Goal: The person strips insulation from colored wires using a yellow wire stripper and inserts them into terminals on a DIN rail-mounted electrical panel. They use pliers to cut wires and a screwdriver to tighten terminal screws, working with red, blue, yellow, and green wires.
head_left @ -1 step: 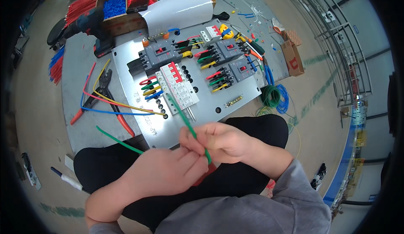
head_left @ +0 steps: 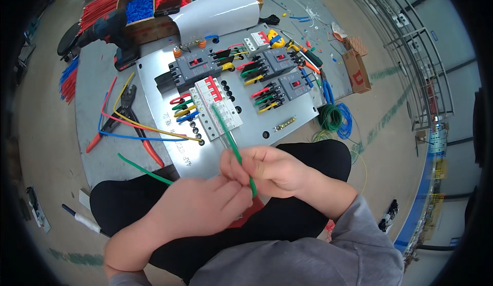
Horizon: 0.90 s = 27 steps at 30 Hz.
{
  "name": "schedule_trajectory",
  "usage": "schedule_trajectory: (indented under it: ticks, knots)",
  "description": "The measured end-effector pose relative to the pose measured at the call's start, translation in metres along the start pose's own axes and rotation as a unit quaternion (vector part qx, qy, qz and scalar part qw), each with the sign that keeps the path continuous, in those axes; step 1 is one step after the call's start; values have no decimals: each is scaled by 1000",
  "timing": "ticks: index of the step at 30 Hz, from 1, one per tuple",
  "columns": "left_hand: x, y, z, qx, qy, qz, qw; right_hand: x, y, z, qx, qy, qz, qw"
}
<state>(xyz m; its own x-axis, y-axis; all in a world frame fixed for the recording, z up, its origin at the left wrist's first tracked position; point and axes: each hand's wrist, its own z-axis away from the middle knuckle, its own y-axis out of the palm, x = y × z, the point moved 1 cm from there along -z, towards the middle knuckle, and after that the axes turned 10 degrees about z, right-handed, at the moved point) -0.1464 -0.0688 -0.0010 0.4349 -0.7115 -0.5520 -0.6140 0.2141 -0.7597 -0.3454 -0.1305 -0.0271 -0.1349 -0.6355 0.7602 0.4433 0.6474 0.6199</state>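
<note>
Between thumb and fingers, my right hand (head_left: 269, 170) pinches a stiff green wire (head_left: 226, 132). Its far end stands up in front of the small breaker row with red levers (head_left: 213, 101). Against the right hand, my left hand (head_left: 205, 206) is curled closed around the wire's lower part, seen from its back. A green length (head_left: 144, 169) also comes out on the left hand's far side; whether it is one wire with the other is hidden. Under the hands lies a red object (head_left: 249, 215), mostly covered. The metal mounting plate (head_left: 257, 126) carries the breakers just beyond.
Red-handled crimping pliers (head_left: 128, 116) lie left of the plate beside red, yellow and blue wires. A cordless drill (head_left: 118, 37) and a divided box of coloured caps (head_left: 149, 21) stand behind. Larger grey breakers (head_left: 197, 65) are on the plate; a screwdriver (head_left: 312, 56) lies right.
The green wire's upper end has moved slightly right and away from me. Both hands stay nearly in place, with the left fingers shifting a little.
</note>
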Motion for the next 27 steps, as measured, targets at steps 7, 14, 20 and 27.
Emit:
schedule_trajectory:
  ticks: [7,14,20,27]
  knots:
    - [-4,-5,-1,-56,30,64,996,20,-5,-6,116,-75,139,981]
    - [-3,-4,8,-70,25,69,995,10,-5,-13,120,-186,152,963]
    - [0,-5,8,-62,40,25,997,21,-17,-12,81,-202,138,966]
    - [22,-11,8,-130,-68,-18,989,46,-38,-8,-12,-242,96,965]
